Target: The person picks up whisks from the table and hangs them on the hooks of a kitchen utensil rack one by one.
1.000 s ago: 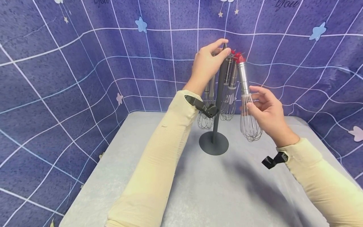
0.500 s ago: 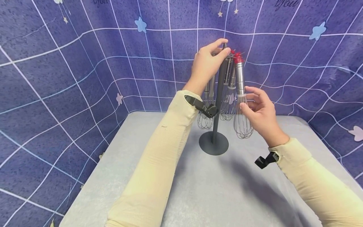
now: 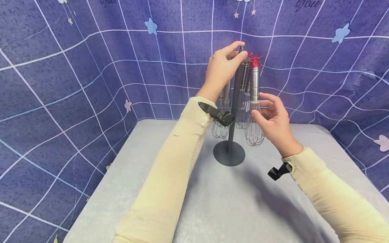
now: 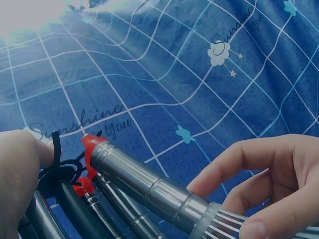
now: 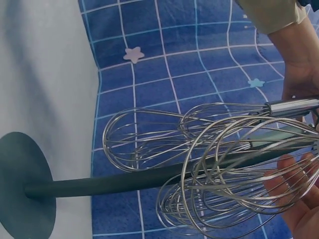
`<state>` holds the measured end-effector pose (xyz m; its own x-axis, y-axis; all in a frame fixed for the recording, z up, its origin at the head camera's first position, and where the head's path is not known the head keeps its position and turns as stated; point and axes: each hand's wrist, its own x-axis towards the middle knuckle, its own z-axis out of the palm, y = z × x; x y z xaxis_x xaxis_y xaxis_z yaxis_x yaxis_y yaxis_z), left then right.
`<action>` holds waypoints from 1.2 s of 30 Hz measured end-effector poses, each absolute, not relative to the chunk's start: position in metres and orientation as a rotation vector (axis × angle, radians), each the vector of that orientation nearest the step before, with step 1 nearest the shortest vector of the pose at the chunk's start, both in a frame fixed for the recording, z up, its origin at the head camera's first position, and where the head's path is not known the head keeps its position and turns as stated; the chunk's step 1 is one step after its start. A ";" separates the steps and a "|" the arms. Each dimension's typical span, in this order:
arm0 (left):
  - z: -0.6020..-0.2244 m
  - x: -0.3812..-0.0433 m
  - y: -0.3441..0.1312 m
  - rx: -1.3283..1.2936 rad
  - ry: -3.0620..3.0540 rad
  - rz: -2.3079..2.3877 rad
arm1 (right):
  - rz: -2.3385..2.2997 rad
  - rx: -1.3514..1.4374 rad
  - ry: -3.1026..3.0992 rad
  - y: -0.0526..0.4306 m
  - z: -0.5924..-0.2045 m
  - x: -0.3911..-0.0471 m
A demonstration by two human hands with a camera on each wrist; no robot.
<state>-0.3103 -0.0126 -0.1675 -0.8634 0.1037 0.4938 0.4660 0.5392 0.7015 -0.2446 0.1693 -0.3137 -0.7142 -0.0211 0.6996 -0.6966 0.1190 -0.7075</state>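
Observation:
A dark grey stand (image 3: 229, 158) with a round base and upright pole stands on the table. My left hand (image 3: 219, 71) pinches the top of its pole between thumb and fingers. To the right, my right hand (image 3: 275, 123) holds a steel whisk (image 3: 255, 81) where handle meets wires, thumb in front and fingers behind. This whisk hangs upright, its red end cap (image 4: 94, 148) up at the stand's dark hooks (image 4: 60, 172). Several other whisks (image 5: 144, 139) hang around the pole, partly hidden behind it and my left hand.
The grey-white table (image 3: 158, 135) carries the stand near its back edge. Behind and to the sides hangs a blue-purple curtain (image 3: 170, 81) with grid lines and stars. A black wrist camera mount (image 3: 223, 116) on my left sleeve overlaps the whisks.
My right hand has moved left with the whisk, which swung from tilted to nearly upright, closer to the pole and other whisks. My left hand has stayed at the stand's top.

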 end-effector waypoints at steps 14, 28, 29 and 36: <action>-0.167 -0.309 -0.013 -0.458 -2.378 -1.256 | 1.612 0.687 -1.915 0.163 -0.317 -0.250; -0.168 -0.309 -0.013 -0.477 -2.385 -1.275 | 1.610 0.666 -1.923 0.159 -0.331 -0.256; -0.168 -0.309 -0.013 -0.478 -2.383 -1.277 | 1.603 0.659 -1.925 0.159 -0.332 -0.256; -0.168 -0.310 -0.014 -0.493 -2.376 -1.278 | 1.603 0.627 -1.899 0.156 -0.337 -0.256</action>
